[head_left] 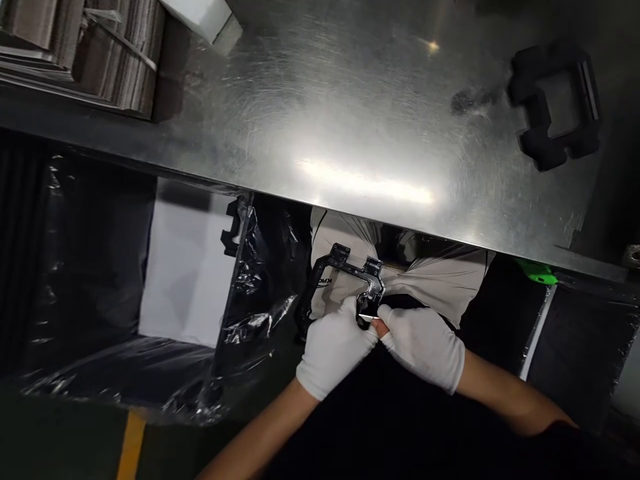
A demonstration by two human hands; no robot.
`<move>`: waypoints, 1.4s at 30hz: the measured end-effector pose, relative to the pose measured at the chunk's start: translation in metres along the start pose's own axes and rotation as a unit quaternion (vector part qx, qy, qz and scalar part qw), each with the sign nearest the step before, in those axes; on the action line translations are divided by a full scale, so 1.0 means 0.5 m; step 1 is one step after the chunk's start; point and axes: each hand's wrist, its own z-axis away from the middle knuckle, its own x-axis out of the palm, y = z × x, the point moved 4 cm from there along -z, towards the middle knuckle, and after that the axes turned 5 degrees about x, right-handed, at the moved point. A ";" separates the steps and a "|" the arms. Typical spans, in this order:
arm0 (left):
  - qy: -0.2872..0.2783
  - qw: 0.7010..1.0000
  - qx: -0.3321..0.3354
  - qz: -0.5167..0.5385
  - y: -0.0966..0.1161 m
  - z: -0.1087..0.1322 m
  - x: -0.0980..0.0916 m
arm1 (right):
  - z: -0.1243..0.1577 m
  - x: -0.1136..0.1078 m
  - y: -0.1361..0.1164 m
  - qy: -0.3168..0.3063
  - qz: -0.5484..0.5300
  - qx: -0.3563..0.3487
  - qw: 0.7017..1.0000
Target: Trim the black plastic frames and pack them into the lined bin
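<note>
- Left hand [334, 350], in a white glove, is clenched on the lower end of a black frame [345, 267]
- Right hand [425, 347], also gloved, is curled closed, with its fingertips at the same lower end of the frame, just beside the left hand
- A thin pale sliver [367, 317] shows between the two hands, against the frame; I cannot tell which hand pinches it
- The frame is held below the near edge of the steel table [350, 100], over the person's lap, and its upper part tilts up toward the table edge
- To the left stands a bin [100, 267] lined with a black bag; a white sheet [185, 280] lies in it, and a small black piece [231, 230] sits at the sheet's upper right edge
- To the right is a second bag-lined bin [585, 333]; its contents cannot be made out
- A green thing [537, 271] sits under the table edge, near that second bin
- On the table, well apart from the hands, lie a black block [555, 103], a white box [205, 17] and cardboard stacks [100, 53]
</note>
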 end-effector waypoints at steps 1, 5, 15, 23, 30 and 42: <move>0.000 1.000 -0.002 0.000 0.001 0.000 -0.001 | 0.000 0.001 0.000 0.001 0.001 0.004 1.000; -0.012 1.000 -0.019 -0.002 0.005 0.003 -0.003 | 0.003 0.014 -0.002 0.010 -0.016 0.018 1.000; 0.002 1.000 -0.027 0.002 0.000 0.006 0.004 | 0.007 0.027 -0.018 -0.047 -0.038 0.078 0.995; 0.004 0.999 -0.048 0.017 0.009 0.005 0.003 | 0.016 0.039 -0.002 0.006 -0.096 0.074 0.993; -0.009 0.968 0.004 0.250 -0.031 -0.011 -0.029 | 0.032 0.023 0.077 0.176 -0.335 0.059 0.924; 0.042 0.926 0.063 0.370 -0.045 -0.006 0.025 | -0.025 0.035 0.011 0.097 -0.305 -0.043 0.947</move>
